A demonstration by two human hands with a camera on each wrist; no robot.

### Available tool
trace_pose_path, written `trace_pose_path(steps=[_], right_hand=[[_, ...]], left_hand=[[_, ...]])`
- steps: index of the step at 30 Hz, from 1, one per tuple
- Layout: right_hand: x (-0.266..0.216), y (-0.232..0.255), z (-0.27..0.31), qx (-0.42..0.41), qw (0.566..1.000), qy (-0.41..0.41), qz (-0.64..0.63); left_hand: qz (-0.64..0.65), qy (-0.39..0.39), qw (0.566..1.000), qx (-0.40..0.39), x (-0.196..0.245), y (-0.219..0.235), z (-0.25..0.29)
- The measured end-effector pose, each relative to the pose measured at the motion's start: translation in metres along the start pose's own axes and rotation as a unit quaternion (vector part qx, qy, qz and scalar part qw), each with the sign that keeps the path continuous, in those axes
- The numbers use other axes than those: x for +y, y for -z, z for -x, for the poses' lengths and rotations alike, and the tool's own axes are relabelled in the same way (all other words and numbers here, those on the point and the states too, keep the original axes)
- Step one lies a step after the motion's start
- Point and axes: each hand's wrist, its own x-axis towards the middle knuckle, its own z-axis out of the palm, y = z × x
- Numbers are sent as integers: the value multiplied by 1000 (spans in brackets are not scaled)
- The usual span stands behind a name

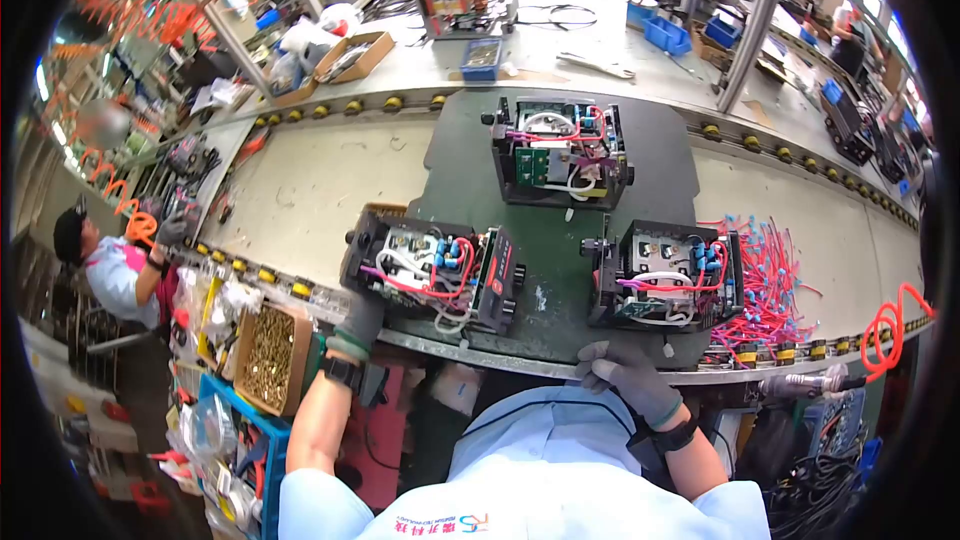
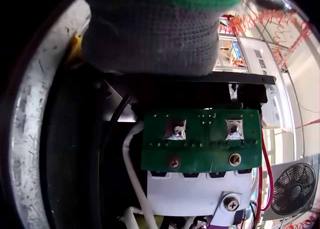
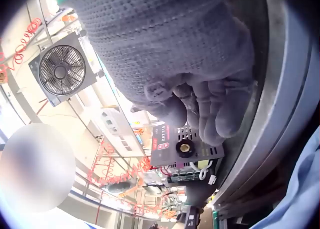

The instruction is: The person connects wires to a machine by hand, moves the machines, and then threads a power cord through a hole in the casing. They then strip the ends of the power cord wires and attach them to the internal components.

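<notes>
The gloved left hand [image 1: 360, 325] is against the left front corner of an open-topped black unit [image 1: 430, 275]; its fingers are hidden. In the left wrist view, the grey glove [image 2: 150, 39] meets the unit's black panel edge, above a green circuit board [image 2: 200, 139] with screws. At the front table edge, the gloved right hand [image 1: 625, 380] has loosely curled fingers and holds nothing visible. The right wrist view shows this glove [image 3: 175, 64] from close up, with a unit's front panel [image 3: 170, 149] beyond. Another open unit [image 1: 665, 275] stands just beyond the right hand.
A third open unit [image 1: 560, 155] stands farther back on the dark board [image 1: 655, 125]. Red and blue wires [image 1: 765, 290] lie in a heap at the right. A box of brass-coloured parts [image 1: 270, 355] is at the lower left. Another person [image 1: 120, 275] is at far left.
</notes>
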Motion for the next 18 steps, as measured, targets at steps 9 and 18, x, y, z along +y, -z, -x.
trace_pose_path(steps=[9, 18], right_hand=[[34, -55, -82, 102, 963, 90, 231], [-2, -66, -75, 156, 889, 30, 429]], left_hand=[[843, -7, 502, 196, 39, 56, -15], [906, 93, 406, 76, 71, 34, -6]])
